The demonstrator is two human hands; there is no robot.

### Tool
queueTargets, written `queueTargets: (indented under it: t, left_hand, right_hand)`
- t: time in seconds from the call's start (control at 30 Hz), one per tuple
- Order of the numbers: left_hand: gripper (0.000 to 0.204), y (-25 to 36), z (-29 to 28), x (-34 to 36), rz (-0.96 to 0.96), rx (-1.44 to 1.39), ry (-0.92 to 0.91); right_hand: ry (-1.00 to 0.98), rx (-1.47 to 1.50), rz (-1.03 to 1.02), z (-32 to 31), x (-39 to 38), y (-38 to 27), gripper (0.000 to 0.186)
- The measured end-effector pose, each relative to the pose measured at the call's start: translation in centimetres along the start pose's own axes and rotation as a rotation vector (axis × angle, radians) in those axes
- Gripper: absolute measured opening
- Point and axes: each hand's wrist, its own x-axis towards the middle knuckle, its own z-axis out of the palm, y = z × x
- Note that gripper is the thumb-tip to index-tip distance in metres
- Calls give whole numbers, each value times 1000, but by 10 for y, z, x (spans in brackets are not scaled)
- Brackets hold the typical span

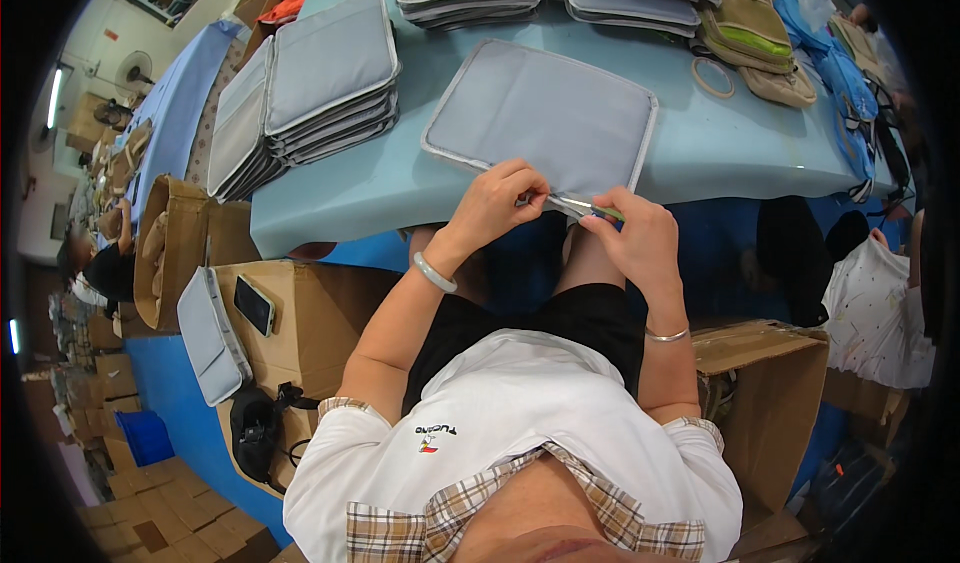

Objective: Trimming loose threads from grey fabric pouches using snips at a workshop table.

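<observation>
At eleven o'clock, a stack of grey, rectangular fabric panels (pixel 333 63) mostly hides its lower pieces. Towards seven, a white, plaid-collared shirt (pixel 520 403) bears dark lettering (pixel 434 430) beside a small coloured motif. Near centre, the left hand (pixel 498 203) pinches its fingertips together at the near edge of a grey, rounded-rectangular fabric panel (pixel 550 113) at twelve; what they grip is indistinct. At two, the right hand (pixel 640 238) closes around a partly covered, silver-bladed, green-handled tool (pixel 574 204).

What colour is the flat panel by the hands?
The panel is bluish grey, best seen in the head view.
</observation>
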Motion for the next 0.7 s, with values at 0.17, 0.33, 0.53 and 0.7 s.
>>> queueTargets:
  t: [0.17, 0.33, 0.53, 0.7]
  left_hand:
    - [13, 2, 2, -1, -30, -8, 16]
    - [13, 0, 2, -1, -18, -1, 14]
    - [11, 0, 4, -3, -66, -91, 42]
    - [8, -7, 5, -8, -193, -247, 128]
  right_hand:
    - [-49, -125, -35, 5, 5, -1, 21]
    - [-93, -189, -15, 3, 8, -8, 21]
    - [-108, -198, -10, 3, 9, -6, 21]
    - [-110, -149, 27, 0, 8, -6, 22]
